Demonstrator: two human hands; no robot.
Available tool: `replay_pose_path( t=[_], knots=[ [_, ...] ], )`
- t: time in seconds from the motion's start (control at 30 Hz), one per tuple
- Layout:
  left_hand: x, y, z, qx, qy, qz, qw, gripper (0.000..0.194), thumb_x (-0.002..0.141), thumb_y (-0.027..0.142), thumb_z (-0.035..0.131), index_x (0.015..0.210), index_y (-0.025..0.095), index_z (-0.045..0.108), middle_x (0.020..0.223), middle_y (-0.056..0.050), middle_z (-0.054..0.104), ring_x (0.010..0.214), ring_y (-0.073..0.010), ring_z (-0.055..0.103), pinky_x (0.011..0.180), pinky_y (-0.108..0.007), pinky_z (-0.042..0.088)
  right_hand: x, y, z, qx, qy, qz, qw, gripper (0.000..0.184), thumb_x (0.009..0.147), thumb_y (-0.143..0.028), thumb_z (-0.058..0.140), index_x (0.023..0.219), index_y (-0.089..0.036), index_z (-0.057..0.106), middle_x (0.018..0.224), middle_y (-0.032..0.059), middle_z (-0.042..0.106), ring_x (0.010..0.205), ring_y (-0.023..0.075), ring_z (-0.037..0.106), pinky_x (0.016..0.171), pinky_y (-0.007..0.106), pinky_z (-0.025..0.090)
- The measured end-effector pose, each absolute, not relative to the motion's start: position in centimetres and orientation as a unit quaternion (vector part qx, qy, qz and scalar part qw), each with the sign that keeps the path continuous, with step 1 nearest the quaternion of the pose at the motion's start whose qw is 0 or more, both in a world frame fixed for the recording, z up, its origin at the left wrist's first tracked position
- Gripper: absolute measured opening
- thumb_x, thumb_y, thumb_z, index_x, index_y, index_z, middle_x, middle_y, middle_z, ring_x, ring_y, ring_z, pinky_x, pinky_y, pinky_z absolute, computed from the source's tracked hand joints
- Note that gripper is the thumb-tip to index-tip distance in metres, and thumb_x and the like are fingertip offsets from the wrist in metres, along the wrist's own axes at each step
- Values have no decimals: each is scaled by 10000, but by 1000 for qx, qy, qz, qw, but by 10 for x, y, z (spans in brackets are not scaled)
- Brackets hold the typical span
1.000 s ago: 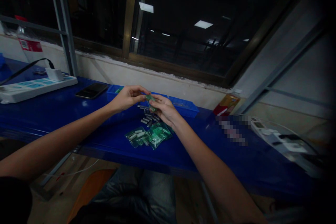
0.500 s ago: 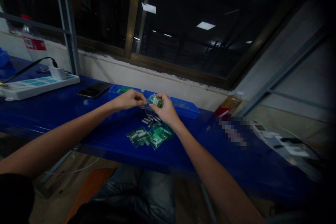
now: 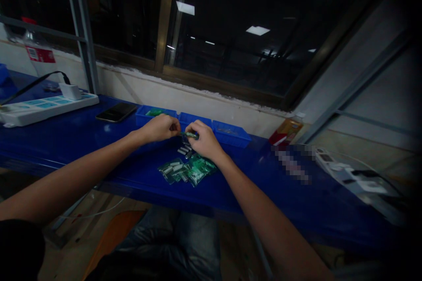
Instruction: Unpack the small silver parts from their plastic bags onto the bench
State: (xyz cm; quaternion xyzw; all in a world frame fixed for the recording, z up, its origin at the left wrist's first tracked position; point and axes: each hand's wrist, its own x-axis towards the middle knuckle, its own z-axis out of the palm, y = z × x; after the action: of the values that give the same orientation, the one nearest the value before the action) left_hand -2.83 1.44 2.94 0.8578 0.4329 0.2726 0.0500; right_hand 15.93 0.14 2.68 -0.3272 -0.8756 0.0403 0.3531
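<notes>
Between my hands, above the blue table, is a small green-tinted plastic bag [image 3: 190, 135] with pale pieces in it, seen nearly edge-on. My left hand [image 3: 162, 127] pinches its left end. My right hand [image 3: 202, 139] is closed on its right end, fingers curled round it. Just below lie several loose silvery cylindrical pieces [image 3: 183, 150], partly hidden by my right hand. Nearer to me are filled green bags: one with pale pieces [image 3: 172, 170] on the left and a greener bag [image 3: 198, 169] on the right, overlapping.
Three blue bins line the wall: a left bin [image 3: 141, 116] with green bags, a middle bin [image 3: 201, 120] and a right bin [image 3: 242, 137]. A phone [image 3: 116, 112] and power strip [image 3: 49, 107] lie left. A drink carton [image 3: 287, 131] and another power strip [image 3: 349, 175] are right.
The bag in my hands has tipped from showing its broad face to nearly edge-on. My right hand has turned and dropped slightly. The bags on the table stay put.
</notes>
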Motion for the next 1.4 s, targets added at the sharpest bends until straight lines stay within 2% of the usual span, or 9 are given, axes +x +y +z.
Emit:
replay_pose_path(
  t=[0.1, 0.23, 0.33, 0.5, 0.63, 0.8, 0.9, 1.2, 1.4],
  knots=[
    [-26, 10, 31, 852, 427, 301, 35, 147, 711, 186, 527, 763, 138, 655, 724, -40, 663, 660, -141, 585, 633, -233, 404, 159, -1, 27, -336, -872, -6, 357, 166, 665, -74, 476, 767, -188, 540, 802, 20, 549, 768, 150, 518, 691, 261, 389],
    [-21, 4, 33, 845, 397, 359, 17, 130, 730, 199, 536, 770, 138, 644, 724, -33, 661, 666, -138, 589, 621, -230, 400, 156, -2, 26, -361, -858, -29, 364, 180, 753, -170, 495, 911, -195, 576, 891, 42, 614, 841, 177, 561, 750, 296, 415],
    [-18, 0, 34, 834, 385, 394, 34, 132, 730, 212, 550, 785, 130, 637, 736, -38, 662, 661, -136, 586, 612, -229, 404, 155, -2, 26, -378, -846, -42, 374, 160, 783, -178, 473, 867, -199, 607, 863, 35, 637, 815, 174, 581, 735, 292, 420],
    [-17, 2, 33, 796, 356, 456, 180, 188, 761, 283, 527, 818, 122, 605, 748, -41, 642, 686, -142, 581, 619, -238, 428, 157, -4, 29, -367, -832, -37, 414, 130, 797, -212, 473, 802, -195, 602, 778, 18, 637, 740, 151, 582, 681, 260, 411],
    [-15, 8, 28, 728, 354, 501, 307, 170, 789, 278, 485, 825, 123, 544, 648, -13, 585, 584, -116, 546, 574, -237, 432, 155, -7, 31, -349, -837, -15, 422, 127, 801, -236, 479, 765, -193, 593, 753, 11, 641, 709, 138, 581, 666, 243, 402],
    [-5, 7, 20, 708, 368, 468, 379, 211, 817, 297, 450, 686, 140, 503, 569, 9, 530, 517, -99, 497, 521, -223, 400, 150, -8, 27, -342, -851, -1, 398, 121, 794, -204, 471, 747, -193, 582, 745, 9, 641, 714, 138, 580, 678, 243, 401],
    [-1, 6, 16, 698, 367, 456, 411, 262, 832, 339, 431, 668, 143, 490, 556, 12, 518, 500, -94, 487, 511, -222, 396, 149, -7, 25, -340, -855, 9, 392, 128, 799, -197, 460, 753, -192, 579, 766, 13, 642, 743, 141, 578, 696, 245, 407],
    [-1, 7, 13, 695, 358, 455, 428, 394, 823, 494, 422, 666, 140, 494, 560, 6, 515, 498, -96, 486, 517, -233, 409, 148, -9, 26, -351, -851, 5, 392, 138, 809, -202, 451, 791, -192, 587, 784, 19, 638, 755, 147, 574, 711, 254, 408],
    [0, 7, 12, 717, 371, 457, 373, 426, 823, 521, 398, 638, 147, 482, 531, 7, 506, 489, -106, 486, 508, -240, 407, 146, -9, 25, -367, -845, -2, 389, 135, 805, -209, 456, 776, -197, 587, 786, 18, 642, 756, 152, 576, 705, 256, 409]
  ],
)
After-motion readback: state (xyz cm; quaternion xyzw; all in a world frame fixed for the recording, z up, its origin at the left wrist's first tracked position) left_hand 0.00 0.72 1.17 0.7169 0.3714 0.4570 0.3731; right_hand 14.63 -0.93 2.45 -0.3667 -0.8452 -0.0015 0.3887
